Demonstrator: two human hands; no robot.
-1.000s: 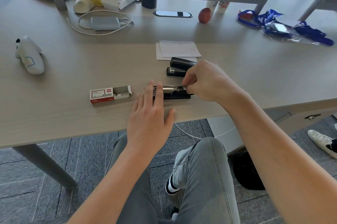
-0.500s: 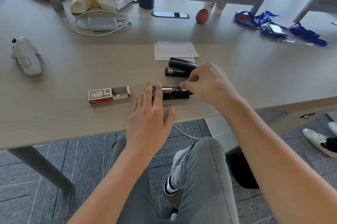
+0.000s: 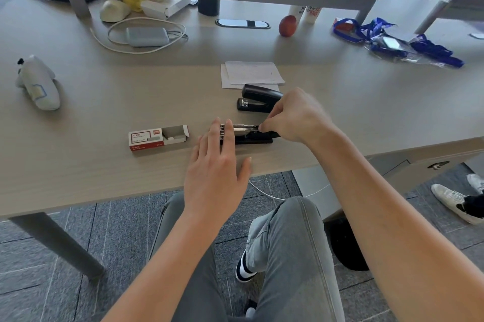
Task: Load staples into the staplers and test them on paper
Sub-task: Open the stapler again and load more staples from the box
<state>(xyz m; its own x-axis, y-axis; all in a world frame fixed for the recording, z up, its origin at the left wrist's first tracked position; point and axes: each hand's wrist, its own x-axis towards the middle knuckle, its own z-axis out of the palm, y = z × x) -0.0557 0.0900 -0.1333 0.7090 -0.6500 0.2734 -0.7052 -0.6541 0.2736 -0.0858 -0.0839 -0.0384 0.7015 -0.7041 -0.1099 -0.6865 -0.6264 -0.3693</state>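
Right hand [image 3: 296,114] grip: pinched on open stapler [image 3: 251,134] magazine rear, seating staples | left hand [image 3: 217,162]: flat, fingers bracing front against sliding | location: tabletop [image 3: 104,117] near edge.

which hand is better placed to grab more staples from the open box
Left. The left hand lies flat with its fingers on the near stapler's front end, right beside the open staple box. The right hand is pinching at the stapler's rear, farther from the box.
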